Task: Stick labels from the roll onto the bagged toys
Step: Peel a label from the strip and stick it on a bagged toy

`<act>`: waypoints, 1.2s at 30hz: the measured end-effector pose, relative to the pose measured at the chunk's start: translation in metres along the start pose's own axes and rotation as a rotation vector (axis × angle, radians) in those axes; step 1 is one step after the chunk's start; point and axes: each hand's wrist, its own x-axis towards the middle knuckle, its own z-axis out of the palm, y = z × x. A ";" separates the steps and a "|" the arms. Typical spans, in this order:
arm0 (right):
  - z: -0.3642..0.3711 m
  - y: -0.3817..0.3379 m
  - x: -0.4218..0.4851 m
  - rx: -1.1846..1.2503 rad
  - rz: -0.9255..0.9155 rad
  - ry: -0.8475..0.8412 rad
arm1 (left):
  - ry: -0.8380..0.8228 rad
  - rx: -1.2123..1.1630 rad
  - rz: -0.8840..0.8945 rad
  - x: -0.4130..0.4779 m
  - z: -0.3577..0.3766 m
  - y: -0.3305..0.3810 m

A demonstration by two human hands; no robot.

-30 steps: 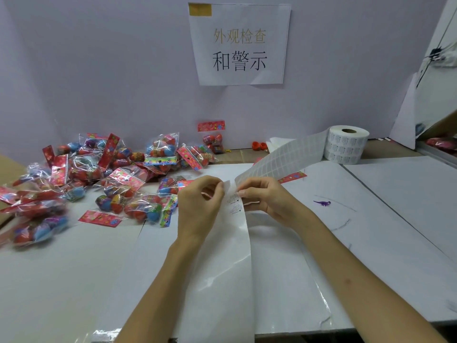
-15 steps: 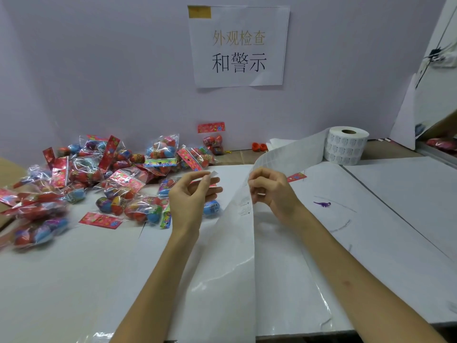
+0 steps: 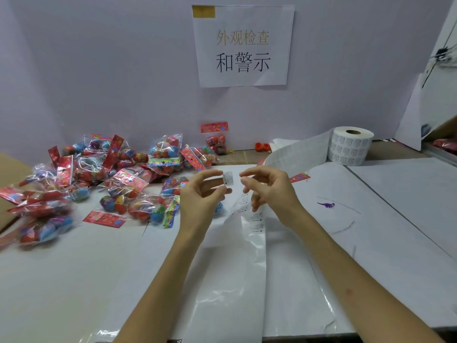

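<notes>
- Small white printed label pinched in left hand fingertips.
- Right hand curled just beside it, over glossy white backing strip; cannot tell whether it grips.

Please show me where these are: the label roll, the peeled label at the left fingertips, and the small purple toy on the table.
label roll [image 3: 351,149], head view, on its printed side wall.
peeled label [image 3: 228,179], head view, on the middle of its printed face.
purple toy [image 3: 326,204], head view, on its body.
</notes>
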 end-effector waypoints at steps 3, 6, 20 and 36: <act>0.007 0.004 -0.002 -0.100 -0.034 0.056 | -0.032 0.046 0.050 -0.001 0.001 -0.003; 0.009 0.008 -0.002 -0.180 -0.053 0.086 | -0.055 0.115 0.074 -0.001 0.003 -0.005; 0.010 0.014 0.001 -0.199 0.008 0.054 | 0.037 0.105 0.020 0.002 -0.002 -0.002; 0.012 0.013 -0.001 -0.250 -0.037 0.045 | 0.150 0.496 -0.034 0.004 -0.008 -0.013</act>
